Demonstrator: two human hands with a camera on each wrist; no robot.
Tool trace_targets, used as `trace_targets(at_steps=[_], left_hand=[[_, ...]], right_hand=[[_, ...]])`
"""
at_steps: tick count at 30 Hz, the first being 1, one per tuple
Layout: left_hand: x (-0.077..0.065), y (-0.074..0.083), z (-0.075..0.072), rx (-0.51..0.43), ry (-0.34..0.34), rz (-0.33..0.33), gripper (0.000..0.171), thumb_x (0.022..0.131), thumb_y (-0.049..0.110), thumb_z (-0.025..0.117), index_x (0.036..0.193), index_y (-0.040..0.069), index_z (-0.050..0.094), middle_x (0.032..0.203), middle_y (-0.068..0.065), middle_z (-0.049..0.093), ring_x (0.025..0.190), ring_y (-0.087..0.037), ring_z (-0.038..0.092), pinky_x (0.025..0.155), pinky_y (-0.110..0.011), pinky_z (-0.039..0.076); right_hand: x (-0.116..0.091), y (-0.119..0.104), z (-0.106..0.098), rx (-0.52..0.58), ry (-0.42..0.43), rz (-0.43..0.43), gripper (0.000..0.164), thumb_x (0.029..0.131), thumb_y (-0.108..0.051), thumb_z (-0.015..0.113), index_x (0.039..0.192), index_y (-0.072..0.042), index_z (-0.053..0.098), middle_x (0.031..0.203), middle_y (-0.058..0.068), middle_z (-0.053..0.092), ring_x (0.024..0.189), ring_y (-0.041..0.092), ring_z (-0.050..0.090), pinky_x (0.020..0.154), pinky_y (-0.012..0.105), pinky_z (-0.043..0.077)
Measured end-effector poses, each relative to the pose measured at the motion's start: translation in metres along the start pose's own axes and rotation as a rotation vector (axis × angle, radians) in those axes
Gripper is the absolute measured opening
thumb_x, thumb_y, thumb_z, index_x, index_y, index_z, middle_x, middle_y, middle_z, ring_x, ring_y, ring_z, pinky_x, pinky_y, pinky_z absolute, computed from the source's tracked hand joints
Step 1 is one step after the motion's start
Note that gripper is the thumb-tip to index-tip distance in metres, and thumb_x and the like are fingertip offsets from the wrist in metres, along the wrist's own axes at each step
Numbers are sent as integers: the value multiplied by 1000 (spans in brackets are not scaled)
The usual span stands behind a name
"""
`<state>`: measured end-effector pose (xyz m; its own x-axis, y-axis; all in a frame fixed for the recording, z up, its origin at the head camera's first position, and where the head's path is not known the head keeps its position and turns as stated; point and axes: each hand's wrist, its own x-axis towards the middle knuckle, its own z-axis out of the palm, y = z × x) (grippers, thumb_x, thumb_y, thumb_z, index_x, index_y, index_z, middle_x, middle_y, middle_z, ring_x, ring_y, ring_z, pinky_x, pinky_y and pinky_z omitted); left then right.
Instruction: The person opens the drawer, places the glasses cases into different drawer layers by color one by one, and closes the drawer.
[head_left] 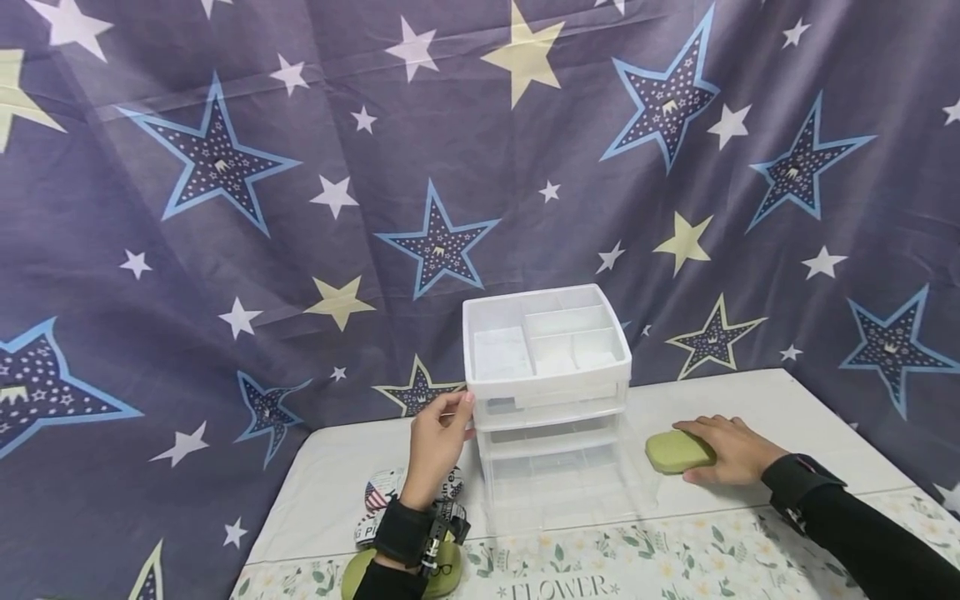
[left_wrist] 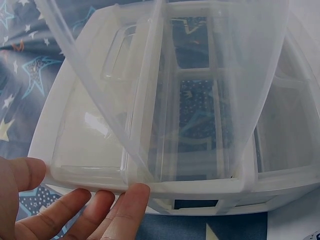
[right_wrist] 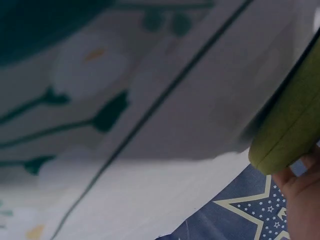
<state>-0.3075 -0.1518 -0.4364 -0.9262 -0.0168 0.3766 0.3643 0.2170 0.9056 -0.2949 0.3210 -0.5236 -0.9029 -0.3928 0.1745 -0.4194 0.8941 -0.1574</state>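
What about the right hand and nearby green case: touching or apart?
Touching: the head view shows the right hand gripping one end of the green case between fingers and thumb.

Head view: bright, soft, fairly even light. On the dark blue-grey fabric backdrop printed with stars (head_left: 285,225), folds give faint shading; motifs near the frame's edges look stretched. The white plastic drawer unit with clear drawers (head_left: 553,417) reads pale, its lowest drawer outlines washing into the tabletop. A soft shadow falls beside the black fabric sleeve (head_left: 877,533) onto the white flower-printed cloth (head_left: 720,546). Left wrist view: moderate light, haze through the translucent plastic, one small glare patch at left. Right wrist view: dim; heavy shadow covers the upper area, brighter below; flower print blurred, oblong olive-green case (right_wrist: 287,127) subdued.
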Motion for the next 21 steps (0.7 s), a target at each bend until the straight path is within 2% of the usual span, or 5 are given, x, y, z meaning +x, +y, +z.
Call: trace_targets(at_steps=[5,11,15,21], left_hand=[[0,0,0,8,-5,-2,41,101,39,66,122,4,71,109,-16,69,98,-31,73,78,-33,65],[0,0,0,-2,-3,3,39,102,35,66,122,2,70,110,-17,68,98,-33,72,77,-34,65],[-1,3,1,-6,13,-15,34,102,29,66,121,0,70,109,-19,68,99,-37,72,79,-39,65],[-9,27,2,11,13,-19,29,104,17,63,120,-7,68,108,-24,67,100,-45,70,81,-48,64]], right_hand=[[1,0,-1,5,-29,26,73,80,-52,81,136,-8,62,119,6,66,106,27,61,79,43,48],[3,-4,-11,-7,-59,-5,71,80,-47,83,133,-4,64,119,9,65,105,28,61,81,46,51],[5,-7,-19,0,-98,-3,69,80,-45,85,132,-4,65,116,5,66,102,24,62,81,44,53],[5,-7,-24,-15,-137,-8,71,78,-47,88,130,-4,65,111,1,66,95,17,61,73,37,53]])
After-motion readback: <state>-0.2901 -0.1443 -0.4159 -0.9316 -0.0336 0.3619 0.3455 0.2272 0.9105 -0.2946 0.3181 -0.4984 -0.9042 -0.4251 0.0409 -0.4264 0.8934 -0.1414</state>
